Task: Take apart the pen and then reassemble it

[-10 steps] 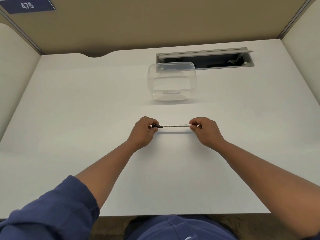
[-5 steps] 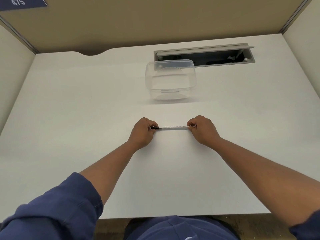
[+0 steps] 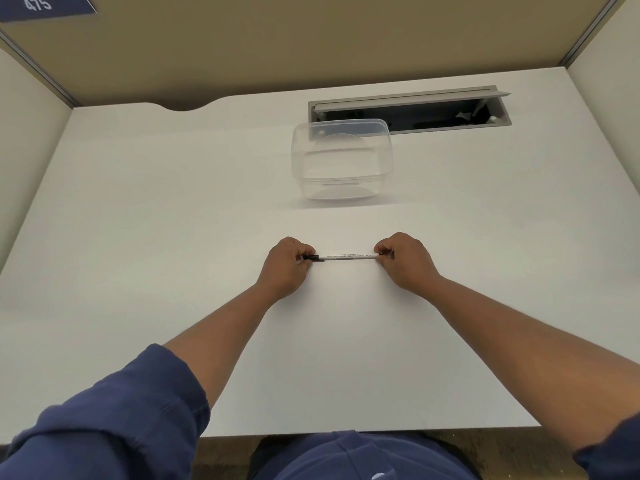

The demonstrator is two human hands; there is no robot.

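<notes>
The pen point(image 3: 346, 256) lies level, running left to right, above the middle of the white tabletop point(image 3: 138, 237), held at both ends. The left hand point(image 3: 285, 266) grips the end with the black section; its fingers point(image 3: 306, 253) are curled around that end and pinch it. The right hand point(image 3: 403, 259) grips the opposite end of the white barrel, which carries small dark lettering too fine to read; its fingers point(image 3: 382, 249) are likewise curled and pinched on the barrel. Both hands show their backs to the camera. Whether the pen touches the tabletop or is held just above it cannot be told. The visible length of the pen between the two hands appears as one piece; whether any part is loosened cannot be told. Farther back on the tabletop, well apart from the hands, stands a clear plastic container point(image 3: 343, 159), its opening tilted toward the camera. Behind it, a grey cable slot point(image 3: 408, 110) is recessed into the tabletop with its flap raised. Both forearms are bare, with a blue sleeve point(image 3: 114, 417) pushed up on the left arm. A blue label point(image 3: 41, 5) marked 475 sits on the back panel at upper left.
</notes>
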